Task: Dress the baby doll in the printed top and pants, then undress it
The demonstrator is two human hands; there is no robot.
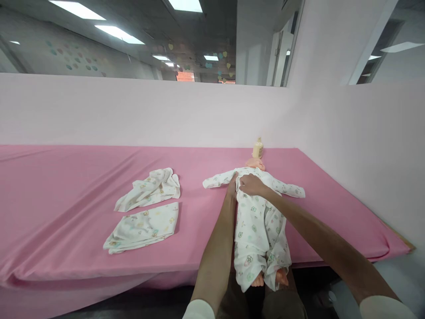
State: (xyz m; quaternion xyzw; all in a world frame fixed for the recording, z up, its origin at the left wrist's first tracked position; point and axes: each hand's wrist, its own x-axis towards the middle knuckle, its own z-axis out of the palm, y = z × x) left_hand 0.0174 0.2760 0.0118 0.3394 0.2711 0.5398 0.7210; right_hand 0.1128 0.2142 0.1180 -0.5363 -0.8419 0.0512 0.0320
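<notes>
A baby doll (255, 164) lies on its back, its head toward the wall and its bare feet at the near edge. It wears a white printed top (289, 189) with the sleeves spread out, and white printed trousers (254, 230). At the doll's left-hand side in the picture, my left hand (233, 185) is closed on the edge of the top; most of its fingers are hidden. Just beside it, my right hand (251, 184) has its fingers curled in and pinches the top's cloth over the belly.
Two white printed baby garments (149, 190), one crumpled and one folded (144, 228), lie to the left on the pink table cover (76, 199). A cream pump bottle (257, 148) stands beyond the doll's head. A white wall (133, 110) with a window bounds the back.
</notes>
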